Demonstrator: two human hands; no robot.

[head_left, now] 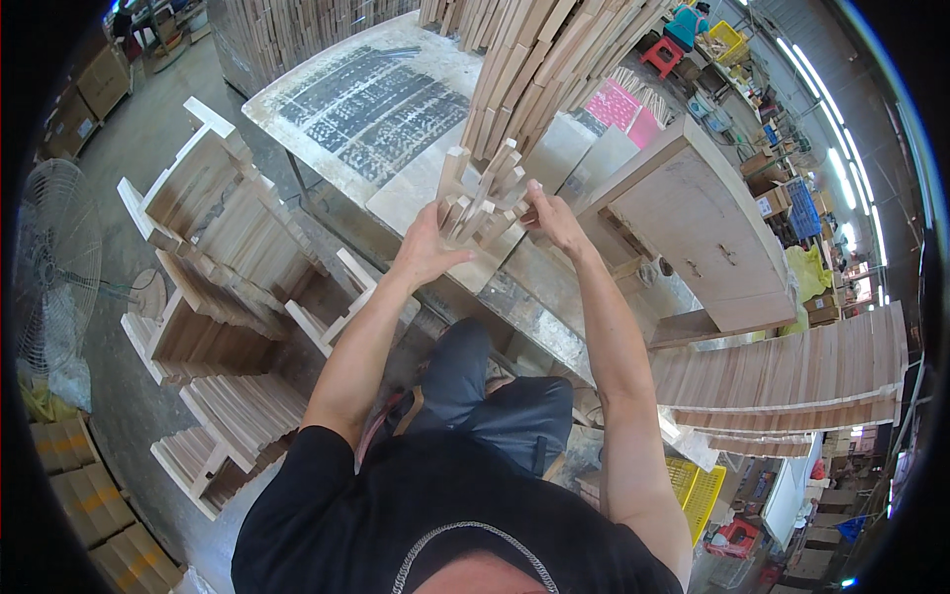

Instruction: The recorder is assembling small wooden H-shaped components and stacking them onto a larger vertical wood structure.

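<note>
Several short pale wooden sticks stand in a loose, uneven bunch between my hands, their ends pointing different ways. My left hand grips the bunch from the left, thumb stretched along the near side. From the right, the bent fingers of my right hand close on the outer sticks. The bunch is over the near part of a worn worktable. Just beyond it rises a tall stack of long wooden strips. My hands partly hide the lower ends of the sticks.
A wooden machine cabinet stands on the right of the table. Stacked wooden pieces rise on my left, and a long row of boards lies at my right. Farther left is a floor fan. A yellow crate sits behind my right arm.
</note>
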